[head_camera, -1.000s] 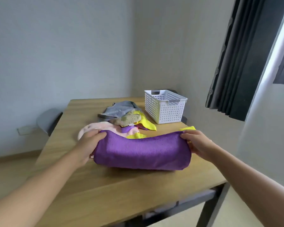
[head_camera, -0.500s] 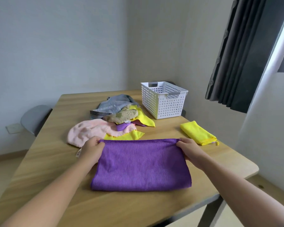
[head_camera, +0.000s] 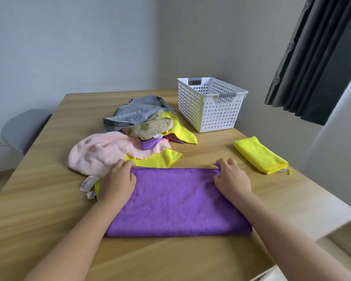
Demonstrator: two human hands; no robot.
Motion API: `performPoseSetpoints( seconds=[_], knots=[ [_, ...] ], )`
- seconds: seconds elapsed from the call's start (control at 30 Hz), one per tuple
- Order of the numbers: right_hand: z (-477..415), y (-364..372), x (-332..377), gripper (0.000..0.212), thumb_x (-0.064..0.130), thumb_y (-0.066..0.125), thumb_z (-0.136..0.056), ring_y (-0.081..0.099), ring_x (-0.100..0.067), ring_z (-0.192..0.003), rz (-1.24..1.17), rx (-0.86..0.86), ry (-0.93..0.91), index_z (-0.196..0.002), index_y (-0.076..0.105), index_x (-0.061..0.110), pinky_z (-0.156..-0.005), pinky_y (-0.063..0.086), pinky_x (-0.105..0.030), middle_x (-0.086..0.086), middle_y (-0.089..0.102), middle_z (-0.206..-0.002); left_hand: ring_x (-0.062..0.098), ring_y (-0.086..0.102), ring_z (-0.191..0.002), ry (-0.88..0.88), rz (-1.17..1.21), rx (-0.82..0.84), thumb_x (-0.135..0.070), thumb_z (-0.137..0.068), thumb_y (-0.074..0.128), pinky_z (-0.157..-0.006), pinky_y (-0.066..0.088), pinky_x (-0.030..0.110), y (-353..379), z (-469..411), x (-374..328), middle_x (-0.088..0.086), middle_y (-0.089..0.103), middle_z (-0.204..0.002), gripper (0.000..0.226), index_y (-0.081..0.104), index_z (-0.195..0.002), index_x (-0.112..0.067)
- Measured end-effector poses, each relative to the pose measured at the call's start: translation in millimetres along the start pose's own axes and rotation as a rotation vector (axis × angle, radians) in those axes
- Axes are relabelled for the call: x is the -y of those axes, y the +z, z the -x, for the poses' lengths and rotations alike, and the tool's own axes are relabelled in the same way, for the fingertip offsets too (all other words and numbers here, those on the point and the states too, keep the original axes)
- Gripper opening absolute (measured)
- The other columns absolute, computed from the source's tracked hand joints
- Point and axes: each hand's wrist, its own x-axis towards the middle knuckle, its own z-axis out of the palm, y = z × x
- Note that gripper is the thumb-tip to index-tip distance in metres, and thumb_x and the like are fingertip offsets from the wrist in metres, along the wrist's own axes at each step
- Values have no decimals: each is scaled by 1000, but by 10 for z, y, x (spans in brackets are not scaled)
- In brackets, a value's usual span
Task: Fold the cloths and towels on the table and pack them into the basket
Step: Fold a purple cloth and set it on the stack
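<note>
Purple microfibre cloth [head_camera: 176, 201] is lying flat on the near part of the wooden table [head_camera: 39, 199]. Left hand [head_camera: 118, 183] and right hand [head_camera: 231, 179] are pinching its far corners, fingers curled. It's looking light, limp and grippy, so corners are the place to hold. Tabletop is looking smooth. White perforated basket [head_camera: 215, 114] is sitting far right near the wall, with the unfolded pile [head_camera: 146, 126] beside it.
</note>
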Motion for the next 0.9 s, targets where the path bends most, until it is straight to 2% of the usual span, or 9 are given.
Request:
performPoseSetpoints(
  seconds=[0.1,0.23,0.3,0.37,0.53,0.6,0.67,0.8,0.9],
  knots=[
    [15,62,-18,36,22,43,-90,58,-29,-97,78,-47,-28,-125,51,23,-63,36,-29,-2,45,-124,28,54,-104,74,25,5,-8,-86,53,-79,48,41,54,-18,69,7,60,-114,33,62,-118,-12],
    [-4,117,-64,29,26,45,-90,53,-24,-106,36,-91,-63,-116,57,21,-64,35,-28,0,50,-119,30,52,-106,115,31,55,-10,-88,53,-87,45,43,70,-45,122,8,60,-117,34,60,-121,-12],
    [-21,137,-82,24,27,47,-90,51,-22,-107,-4,-111,-91,-109,58,18,-65,37,-29,0,53,-115,30,52,-104,124,39,50,-13,-89,53,-86,44,43,77,-53,141,7,60,-114,28,60,-116,-13],
    [-43,168,-101,19,25,51,-87,49,-23,-106,-38,-109,-146,-103,58,15,-73,39,-32,-1,58,-109,29,51,-101,129,44,49,-15,-89,54,-84,42,42,83,-59,154,5,60,-109,20,59,-108,-13],
    [-49,122,-114,9,24,59,-80,51,-20,-104,-88,-94,-196,-87,54,21,-86,26,-33,5,64,-92,25,51,-92,161,76,47,-13,-86,59,-76,39,36,64,-56,157,4,54,-96,8,56,-93,-11],
    [-33,97,-119,10,22,63,-77,54,-21,-102,-80,-107,-228,-81,54,21,-100,25,-40,8,58,-80,21,51,-81,165,147,37,-8,-83,62,-70,38,31,39,-44,156,2,48,-90,9,54,-86,-10],
    [-23,90,-130,13,21,66,-74,54,-20,-102,-69,-120,-235,-75,54,20,-110,16,-48,10,53,-75,18,50,-72,158,216,22,-2,-79,65,-66,38,27,18,-41,158,1,46,-88,13,55,-80,-9],
    [-15,90,-152,24,27,68,-73,53,-23,-96,4,-163,-213,-63,46,23,-110,10,-58,9,55,-71,16,54,-68,137,307,-54,6,-74,68,-61,37,14,-1,-28,148,4,59,-80,25,54,-71,-15],
    [-8,97,-146,30,31,69,-73,53,-24,-89,65,-205,-183,-58,45,23,-108,9,-62,8,52,-67,7,52,-63,76,360,-109,4,-75,69,-59,38,6,-35,-7,137,-1,62,-72,17,60,-72,-10]
  ],
)
